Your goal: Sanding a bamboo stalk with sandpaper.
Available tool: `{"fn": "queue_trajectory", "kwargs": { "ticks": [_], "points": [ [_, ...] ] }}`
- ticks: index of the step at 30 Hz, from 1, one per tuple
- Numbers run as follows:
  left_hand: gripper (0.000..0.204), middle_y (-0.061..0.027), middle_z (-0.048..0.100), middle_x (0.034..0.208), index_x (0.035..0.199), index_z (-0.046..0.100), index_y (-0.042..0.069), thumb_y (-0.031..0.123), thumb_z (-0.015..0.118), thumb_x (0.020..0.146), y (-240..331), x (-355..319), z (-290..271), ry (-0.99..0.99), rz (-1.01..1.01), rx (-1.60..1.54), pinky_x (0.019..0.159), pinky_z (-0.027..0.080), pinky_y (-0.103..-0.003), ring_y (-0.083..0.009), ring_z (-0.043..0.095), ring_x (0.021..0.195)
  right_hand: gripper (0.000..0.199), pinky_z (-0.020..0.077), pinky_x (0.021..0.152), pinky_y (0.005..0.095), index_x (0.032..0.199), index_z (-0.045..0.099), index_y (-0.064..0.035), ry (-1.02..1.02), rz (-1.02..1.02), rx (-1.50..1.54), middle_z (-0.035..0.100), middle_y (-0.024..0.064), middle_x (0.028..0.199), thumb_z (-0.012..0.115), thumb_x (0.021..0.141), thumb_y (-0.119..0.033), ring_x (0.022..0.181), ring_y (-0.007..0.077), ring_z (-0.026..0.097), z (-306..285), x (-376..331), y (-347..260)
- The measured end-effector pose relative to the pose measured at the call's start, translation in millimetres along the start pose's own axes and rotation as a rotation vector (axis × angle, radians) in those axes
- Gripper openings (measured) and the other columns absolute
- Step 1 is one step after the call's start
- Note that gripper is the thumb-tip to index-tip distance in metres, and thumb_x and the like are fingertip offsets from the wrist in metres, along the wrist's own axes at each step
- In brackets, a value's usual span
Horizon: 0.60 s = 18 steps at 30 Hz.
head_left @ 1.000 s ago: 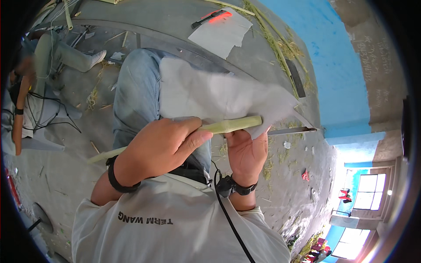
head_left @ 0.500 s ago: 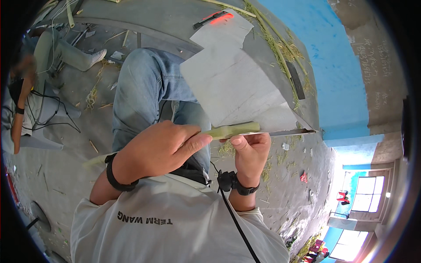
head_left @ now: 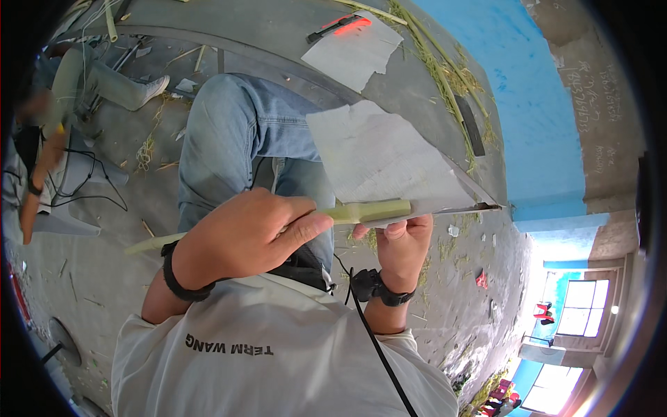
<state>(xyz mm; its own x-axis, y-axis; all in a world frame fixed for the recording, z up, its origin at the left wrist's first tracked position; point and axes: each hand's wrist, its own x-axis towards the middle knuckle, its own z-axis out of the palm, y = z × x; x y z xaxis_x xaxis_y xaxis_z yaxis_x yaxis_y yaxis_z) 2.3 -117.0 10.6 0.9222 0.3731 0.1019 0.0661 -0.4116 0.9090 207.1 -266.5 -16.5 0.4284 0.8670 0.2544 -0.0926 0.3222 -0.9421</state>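
Note:
My left hand [head_left: 253, 233] is closed round a pale green bamboo stick [head_left: 372, 210], its thumb lying along the side. The stick's thick end points right, and its thin tail passes under my left wrist. My right hand [head_left: 403, 254] has its fingers curled at the near edge of a grey paper-like sheet [head_left: 385, 153], just below the stick's thick end. The sheet spreads away beyond the stick, and its far edge stands apart from a second grey sheet [head_left: 354, 55] on the table. An orange and black utility knife [head_left: 340, 29] rests on that second sheet.
The grey table [head_left: 271, 21] runs along the far side, with a corner [head_left: 495, 206] at right. Green stalks and shavings [head_left: 434, 66] lie near a dark flat bar [head_left: 470, 125]. Another person's leg [head_left: 114, 87] and arm [head_left: 42, 174] are at left. A black cable [head_left: 375, 347] crosses my shirt.
The grey sheet has shifted nearer and right, uncovering more of the second sheet. My right thumb has moved down off the stick's side, and the fingers are now curled at the sheet's edge.

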Motion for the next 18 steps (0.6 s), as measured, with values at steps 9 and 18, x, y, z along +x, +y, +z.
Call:
{"fn": "queue_trajectory", "kwargs": {
  "ticks": [9, 18],
  "points": [
    [0.041, -0.0175, 0.057, 0.061, 0.085, 0.061, 0.005, 0.040, 0.059, 0.105, -2, 2, 3, 0.036, 0.007, 0.222, 0.051, 0.039, -0.047, -0.0406, 0.057, 0.056, 0.024, 0.0394, 0.043, 0.0262, 0.090, 0.065, -0.0001, 0.125, 0.274, -0.106, 0.063, 0.0046, 0.069, 0.071, 0.100, -0.021, 0.048, 0.0125, 0.054, 17, 1, -8],
    [0.042, -0.0131, 0.060, 0.059, 0.084, 0.060, 0.007, 0.045, 0.062, 0.102, -12, 1, 8, 0.091, 0.080, 0.506, 0.047, 0.045, -0.047, -0.0353, 0.063, 0.055, 0.032, 0.0198, 0.038, 0.0262, 0.081, 0.058, -0.0081, -0.056, 0.589, 0.053, 0.042, -0.0028, 0.051, 0.056, 0.104, -0.031, 0.039, 0.0073, 0.033, 1, 9, -2]
  ]
}}
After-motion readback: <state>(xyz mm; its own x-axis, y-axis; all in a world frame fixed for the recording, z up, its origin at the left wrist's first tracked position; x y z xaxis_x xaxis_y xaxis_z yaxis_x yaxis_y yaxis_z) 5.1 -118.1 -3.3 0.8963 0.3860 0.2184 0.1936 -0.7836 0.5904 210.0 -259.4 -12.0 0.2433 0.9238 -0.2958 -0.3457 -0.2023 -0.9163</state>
